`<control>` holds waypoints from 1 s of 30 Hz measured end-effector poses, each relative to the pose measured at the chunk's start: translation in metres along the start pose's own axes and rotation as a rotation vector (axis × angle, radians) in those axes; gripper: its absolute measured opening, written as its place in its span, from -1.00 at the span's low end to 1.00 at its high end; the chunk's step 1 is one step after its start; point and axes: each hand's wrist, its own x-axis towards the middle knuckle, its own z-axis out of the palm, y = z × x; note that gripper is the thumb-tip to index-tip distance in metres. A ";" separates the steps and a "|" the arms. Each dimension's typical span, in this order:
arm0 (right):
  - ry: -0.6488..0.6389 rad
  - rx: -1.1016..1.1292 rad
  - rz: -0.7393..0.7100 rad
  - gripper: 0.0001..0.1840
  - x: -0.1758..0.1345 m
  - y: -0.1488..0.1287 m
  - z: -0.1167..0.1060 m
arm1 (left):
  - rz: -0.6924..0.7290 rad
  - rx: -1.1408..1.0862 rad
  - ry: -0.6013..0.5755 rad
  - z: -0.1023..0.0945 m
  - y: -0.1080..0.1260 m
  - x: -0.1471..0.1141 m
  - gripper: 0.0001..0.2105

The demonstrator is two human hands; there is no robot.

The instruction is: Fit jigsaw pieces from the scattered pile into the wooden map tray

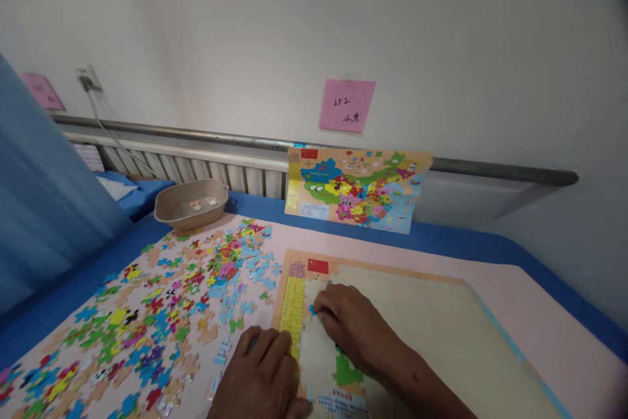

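Note:
A puzzle board (417, 314) lies on the table, with a partly filled left side: a yellow strip of text, a red flag piece (318, 266) and a green patch (347, 370). My right hand (350, 321) reaches over the board, its fingers pinched at a small puzzle piece with blue on it (312, 309). Most of that piece is hidden by the fingertips. At the board's left edge rests my left hand (262, 373), fingers bent over the yellow strip and thumb apart. Many loose puzzle pieces (161, 314) are spread left of the board.
A beige basket (191, 203) holding a few pieces stands at the back left. A colourful map picture (358, 190) leans upright behind the board, below a metal rail (500, 169). A blue curtain (49, 197) hangs at the left, and a pink note (347, 105) is on the wall.

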 end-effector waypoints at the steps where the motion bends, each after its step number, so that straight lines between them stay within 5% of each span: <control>1: 0.000 0.002 0.000 -0.82 0.000 0.000 0.000 | -0.001 0.002 0.002 0.000 0.000 0.000 -0.68; 8: 0.000 0.005 -0.001 -0.82 0.000 0.001 0.002 | -0.013 -0.006 0.013 -0.001 0.001 0.001 -0.69; 30: 0.015 0.014 0.047 -0.82 0.002 -0.001 -0.001 | -0.150 -0.098 -0.203 -0.015 0.011 -0.001 -0.80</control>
